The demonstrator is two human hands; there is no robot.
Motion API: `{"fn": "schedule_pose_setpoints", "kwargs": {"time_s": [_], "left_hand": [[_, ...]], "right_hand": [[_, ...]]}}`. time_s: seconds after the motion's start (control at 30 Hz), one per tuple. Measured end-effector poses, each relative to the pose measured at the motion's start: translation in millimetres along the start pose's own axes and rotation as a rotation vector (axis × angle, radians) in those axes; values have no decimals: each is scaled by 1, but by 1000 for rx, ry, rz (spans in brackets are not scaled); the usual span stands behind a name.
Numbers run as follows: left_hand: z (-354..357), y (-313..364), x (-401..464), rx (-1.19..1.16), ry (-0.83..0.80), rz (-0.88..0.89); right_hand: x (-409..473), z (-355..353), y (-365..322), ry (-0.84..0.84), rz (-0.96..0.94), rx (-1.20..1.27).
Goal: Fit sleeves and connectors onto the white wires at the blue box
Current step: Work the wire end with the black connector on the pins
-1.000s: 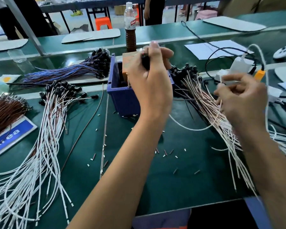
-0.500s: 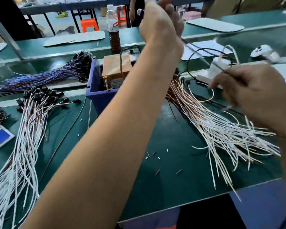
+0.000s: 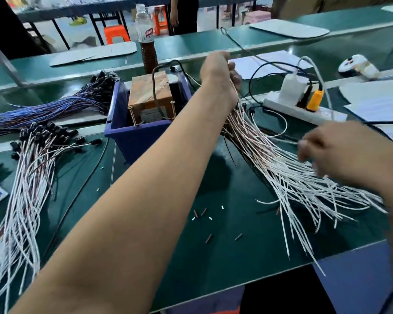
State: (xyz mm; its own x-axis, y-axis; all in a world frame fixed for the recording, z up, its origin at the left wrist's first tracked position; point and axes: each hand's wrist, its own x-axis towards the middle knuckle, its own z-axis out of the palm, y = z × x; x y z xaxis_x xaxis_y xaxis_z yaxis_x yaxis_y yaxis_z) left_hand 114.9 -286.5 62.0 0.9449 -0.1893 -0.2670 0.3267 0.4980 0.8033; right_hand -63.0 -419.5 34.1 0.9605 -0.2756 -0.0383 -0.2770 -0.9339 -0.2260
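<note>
The blue box point(image 3: 132, 141) stands on the green table with a brown block point(image 3: 149, 94) inside. Right of it lies a fan of white wires point(image 3: 288, 177) with black connectors at the far end. My left hand point(image 3: 220, 73) reaches past the box to that far end, its fingers curled down at the connector end, what they hold hidden behind the hand. My right hand point(image 3: 340, 152) is blurred above the near part of the fan, fingers bent toward the wires. A second bundle of white wires with black connectors point(image 3: 32, 168) lies at the left.
Short sleeve pieces point(image 3: 208, 223) are scattered on the table in front. A blue-purple wire bundle point(image 3: 55, 107) lies at the back left. A bottle point(image 3: 146, 41) stands behind the box. A white power strip point(image 3: 304, 107) with plugs and papers point(image 3: 377, 100) lie at the right.
My left hand has come down from high above the table to the connector end of the right wire fan. My right hand dropped lower onto the wires.
</note>
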Motion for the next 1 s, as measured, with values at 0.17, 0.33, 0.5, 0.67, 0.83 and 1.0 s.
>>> {"fn": "schedule_pose_setpoints", "kwargs": {"time_s": [0.17, 0.33, 0.5, 0.67, 0.83, 1.0], "left_hand": [[-4, -28, 11, 351, 74, 115], [-15, -43, 26, 421, 220, 219], [-23, -58, 31, 373, 303, 100], [-24, -67, 21, 655, 315, 222], [-44, -71, 10, 856, 186, 256], [-78, -59, -14, 989, -202, 61]], "right_hand": [[9, 30, 3, -14, 103, -4], [7, 29, 12, 28, 129, 7], [11, 35, -6, 334, 33, 170], [36, 58, -34, 388, -67, 224], [50, 80, -51, 316, -48, 129], [50, 84, -57, 414, -74, 214]]}}
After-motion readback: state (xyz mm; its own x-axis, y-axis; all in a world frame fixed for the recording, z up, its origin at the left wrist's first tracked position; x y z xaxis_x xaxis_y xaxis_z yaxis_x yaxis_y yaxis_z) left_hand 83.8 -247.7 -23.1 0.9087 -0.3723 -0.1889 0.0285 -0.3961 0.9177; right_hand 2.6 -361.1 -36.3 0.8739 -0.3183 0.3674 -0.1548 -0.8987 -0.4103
